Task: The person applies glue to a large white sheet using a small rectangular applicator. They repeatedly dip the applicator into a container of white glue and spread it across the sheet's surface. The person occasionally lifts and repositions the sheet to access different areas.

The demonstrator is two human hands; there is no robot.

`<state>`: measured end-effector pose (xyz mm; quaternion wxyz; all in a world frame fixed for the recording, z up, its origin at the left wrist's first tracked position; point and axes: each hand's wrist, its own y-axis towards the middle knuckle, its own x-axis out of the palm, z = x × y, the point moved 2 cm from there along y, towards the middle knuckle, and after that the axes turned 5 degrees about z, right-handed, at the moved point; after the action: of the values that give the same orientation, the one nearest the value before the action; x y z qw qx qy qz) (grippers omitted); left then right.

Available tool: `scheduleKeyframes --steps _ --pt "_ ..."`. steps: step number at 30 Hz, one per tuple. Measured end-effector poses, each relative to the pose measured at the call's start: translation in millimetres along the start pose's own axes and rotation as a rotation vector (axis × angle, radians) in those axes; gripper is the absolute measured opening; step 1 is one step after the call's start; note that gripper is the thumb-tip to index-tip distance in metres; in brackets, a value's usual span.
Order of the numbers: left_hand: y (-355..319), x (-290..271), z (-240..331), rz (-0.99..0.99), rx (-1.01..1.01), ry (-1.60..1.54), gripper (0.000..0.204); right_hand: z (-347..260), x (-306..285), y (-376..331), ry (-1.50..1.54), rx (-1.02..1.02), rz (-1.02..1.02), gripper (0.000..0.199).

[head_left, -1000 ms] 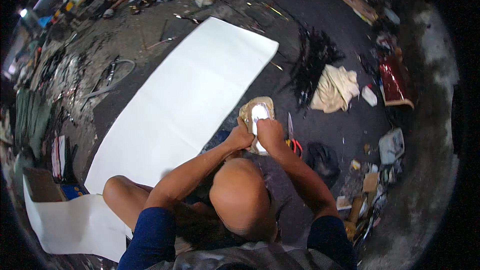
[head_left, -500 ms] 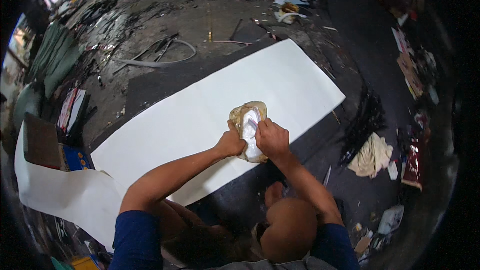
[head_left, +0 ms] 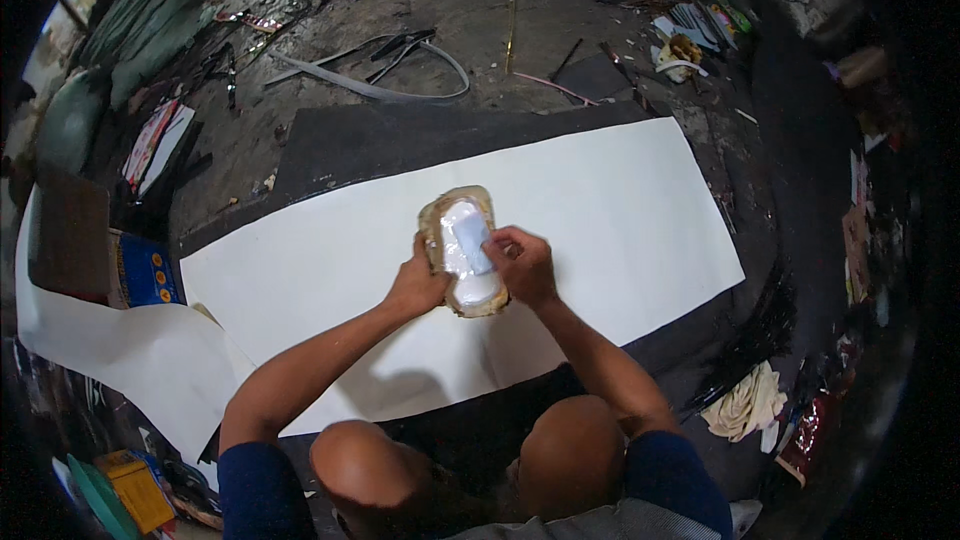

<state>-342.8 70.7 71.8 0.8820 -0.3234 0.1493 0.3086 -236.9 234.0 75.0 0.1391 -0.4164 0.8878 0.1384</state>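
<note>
My left hand (head_left: 415,283) grips the side of an oblong container (head_left: 433,223) with a crusted, brownish rim. White, glossy paste (head_left: 476,290), perhaps glue, lies inside it. Between the fingers of my right hand (head_left: 527,265) is a flat, pale scraper (head_left: 469,240), its face over the paste; whether it touches the paste I cannot tell. Both hands and the container are above a long white sheet (head_left: 610,205), spread in front of my knees.
Dark sheeting (head_left: 400,135) lies under the white sheet. At left, a brown block (head_left: 68,240) and a blue box (head_left: 147,270) stand by the sheet's curled end. A crumpled cloth (head_left: 745,402) is at right. A grey strap (head_left: 400,92) and scraps litter the floor beyond.
The view has shifted and turned, so the white sheet looks more level. The container is raised a little toward the left, and the scraper now lies flatter, showing its broad face.
</note>
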Motion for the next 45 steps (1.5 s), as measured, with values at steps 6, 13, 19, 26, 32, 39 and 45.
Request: scheduleKeyframes --steps 6,13,19,26,32,39,45 --pt "-26.9 -27.2 -52.7 0.281 -0.17 -0.285 0.074 70.3 3.2 85.1 0.434 0.608 -0.172 0.015" --pt "-22.1 -5.6 -101.6 0.403 -0.192 -0.471 0.068 135.1 5.2 137.8 -0.243 0.245 -0.143 0.022" --pt "-26.9 3.6 -45.6 0.474 -0.278 -0.444 0.059 200.5 -169.0 214.7 -0.784 0.259 0.27 0.02" --pt "-19.7 6.8 -59.5 0.492 -0.269 -0.42 0.055 226.5 -346.8 268.6 -1.075 0.204 0.522 0.02" --pt "-40.9 0.2 -85.5 0.534 -0.335 -0.342 0.07 179.9 -183.4 204.8 -0.856 -0.306 0.069 0.013" --pt "-108.3 -17.9 -70.6 0.638 -0.38 -0.297 0.069 260.0 -402.9 307.7 -0.856 0.515 0.612 0.024" --pt "-212.8 -67.2 -68.2 0.825 -0.484 -0.228 0.055 224.6 -396.1 321.5 -1.079 0.335 0.559 0.023"
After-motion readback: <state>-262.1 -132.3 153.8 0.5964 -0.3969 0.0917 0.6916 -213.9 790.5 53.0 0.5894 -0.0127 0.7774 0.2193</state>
